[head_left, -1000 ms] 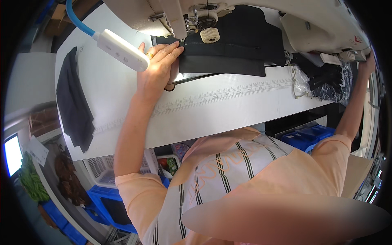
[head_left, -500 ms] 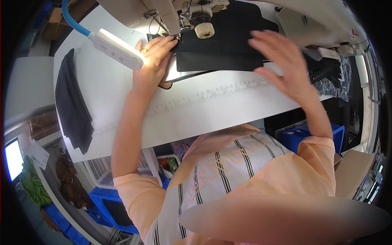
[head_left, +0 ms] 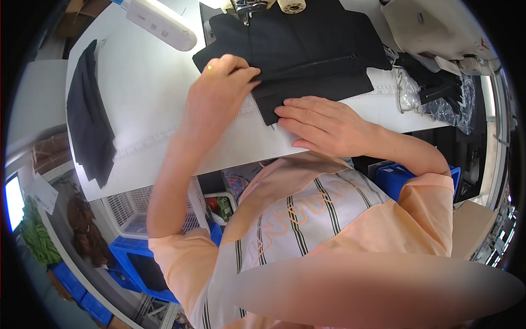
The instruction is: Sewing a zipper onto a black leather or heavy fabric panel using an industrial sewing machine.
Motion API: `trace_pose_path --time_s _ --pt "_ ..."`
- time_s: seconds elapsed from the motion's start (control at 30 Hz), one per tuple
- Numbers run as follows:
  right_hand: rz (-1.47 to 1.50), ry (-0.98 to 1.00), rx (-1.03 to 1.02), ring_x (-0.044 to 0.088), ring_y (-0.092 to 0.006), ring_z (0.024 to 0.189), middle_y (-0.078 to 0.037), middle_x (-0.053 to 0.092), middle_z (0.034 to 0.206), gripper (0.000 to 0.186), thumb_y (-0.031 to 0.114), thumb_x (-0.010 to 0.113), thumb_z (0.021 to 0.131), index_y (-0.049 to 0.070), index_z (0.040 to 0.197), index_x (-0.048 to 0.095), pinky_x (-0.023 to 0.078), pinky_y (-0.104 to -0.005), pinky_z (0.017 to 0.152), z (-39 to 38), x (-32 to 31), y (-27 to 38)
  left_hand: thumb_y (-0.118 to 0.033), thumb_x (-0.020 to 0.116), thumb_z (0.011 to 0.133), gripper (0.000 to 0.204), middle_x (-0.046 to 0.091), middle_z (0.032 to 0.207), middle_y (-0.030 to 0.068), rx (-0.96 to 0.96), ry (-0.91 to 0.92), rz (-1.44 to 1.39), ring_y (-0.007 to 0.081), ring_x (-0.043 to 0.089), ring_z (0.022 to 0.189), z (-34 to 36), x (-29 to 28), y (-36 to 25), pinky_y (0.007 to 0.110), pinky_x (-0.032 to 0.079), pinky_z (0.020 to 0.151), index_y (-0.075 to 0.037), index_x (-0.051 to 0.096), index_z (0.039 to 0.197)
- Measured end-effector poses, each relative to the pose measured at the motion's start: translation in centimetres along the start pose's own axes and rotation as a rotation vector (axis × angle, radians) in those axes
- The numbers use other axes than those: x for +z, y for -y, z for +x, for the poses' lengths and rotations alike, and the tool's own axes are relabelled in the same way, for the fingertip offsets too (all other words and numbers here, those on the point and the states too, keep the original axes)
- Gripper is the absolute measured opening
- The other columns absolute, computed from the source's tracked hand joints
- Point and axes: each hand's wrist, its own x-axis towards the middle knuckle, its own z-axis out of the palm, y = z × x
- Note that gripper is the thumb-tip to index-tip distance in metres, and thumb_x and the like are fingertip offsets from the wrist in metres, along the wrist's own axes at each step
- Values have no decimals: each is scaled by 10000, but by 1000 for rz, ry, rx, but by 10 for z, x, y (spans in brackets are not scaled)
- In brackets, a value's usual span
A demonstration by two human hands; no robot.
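A black fabric piece with a zipper-like strip lies on the white table under the sewing machine's needle area. My left hand, slightly blurred and wearing a gold ring, has its fingers curled and closed on the fabric's left part. My right hand lies open, fingertips resting on the fabric's lower corner near the table's front edge. A white lamp head on a blue neck hangs at the upper left.
A folded dark fabric lies on the table's left. At the right are clear bags with black pieces. Below are a white basket, blue crates, cardboard and my clothed torso. A lit screen stands far left.
My right hand has come from the machine's right end down onto the fabric. My left hand has moved down from the needle. The fabric has shifted toward me and now reaches lower over the table.
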Motion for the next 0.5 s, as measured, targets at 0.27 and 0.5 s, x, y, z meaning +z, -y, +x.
trace_pose_path --time_s 0.27,0.5 --pt "-145 119 119 433 -291 1327 -146 450 1430 680 345 705 804 -26 1324 473 394 -415 1073 28 8 -20 -316 637 933 310 654 813 24 -491 412 -756 87 625 715 43 -21 48 229 520 636 -37 710 1047" --pt "-65 230 172 285 -294 1433 -148 318 1532 789 392 666 827 -3 1439 363 286 -454 1144 28 8 -23 -340 581 970 347 598 693 -10 -477 440 -745 47 552 615 51 -28 45 211 463 549 -19 663 870"
